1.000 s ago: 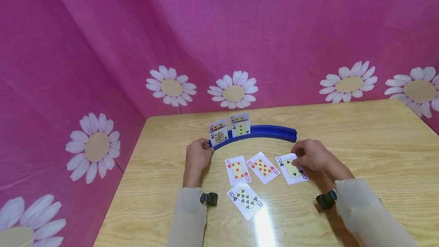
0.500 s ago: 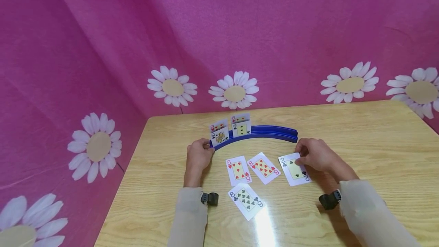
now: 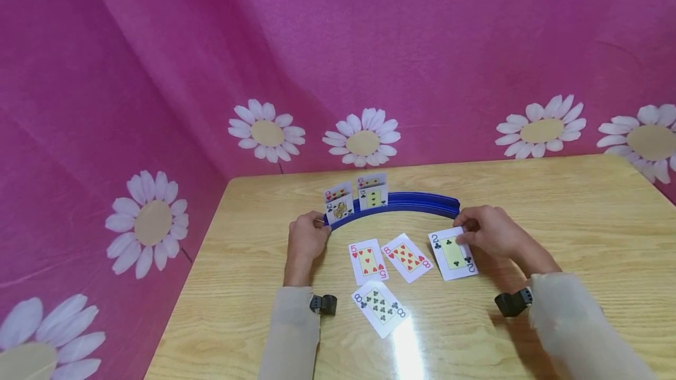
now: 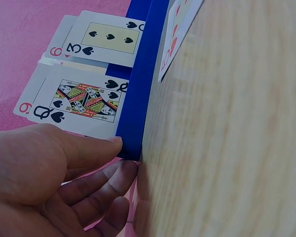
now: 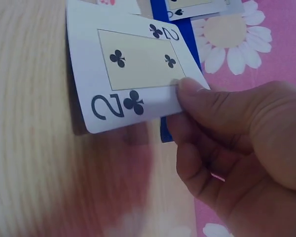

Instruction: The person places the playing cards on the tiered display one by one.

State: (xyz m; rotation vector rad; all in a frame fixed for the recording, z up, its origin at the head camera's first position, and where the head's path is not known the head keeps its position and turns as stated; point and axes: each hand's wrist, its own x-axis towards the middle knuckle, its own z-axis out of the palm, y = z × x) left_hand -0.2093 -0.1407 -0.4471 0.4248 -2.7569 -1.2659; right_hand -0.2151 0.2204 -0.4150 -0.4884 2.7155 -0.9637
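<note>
A curved blue playing-card holder (image 3: 417,202) stands on the table. My left hand (image 3: 308,241) pinches its left end, thumb on one side and fingertips on the other, as the left wrist view shows. Two pairs of cards stand in it: the queen of spades (image 4: 86,101) in front of a red card, and the three of spades (image 4: 111,37) in front of another red one. My right hand (image 3: 491,232) pinches the two of clubs (image 3: 449,254) at its upper right edge, close to the holder's right end. The right wrist view shows that card tilted off the wood, face visible.
Face up in front of the holder lie the five of hearts (image 3: 368,262), the eight of hearts (image 3: 407,258) and the eight of clubs (image 3: 379,308). A pink curtain with daisies (image 3: 361,142) hangs behind the wooden table (image 3: 554,216).
My right hand has lifted the two of clubs off the table and shifted slightly right and toward the holder. My left hand has kept its grip on the holder's end.
</note>
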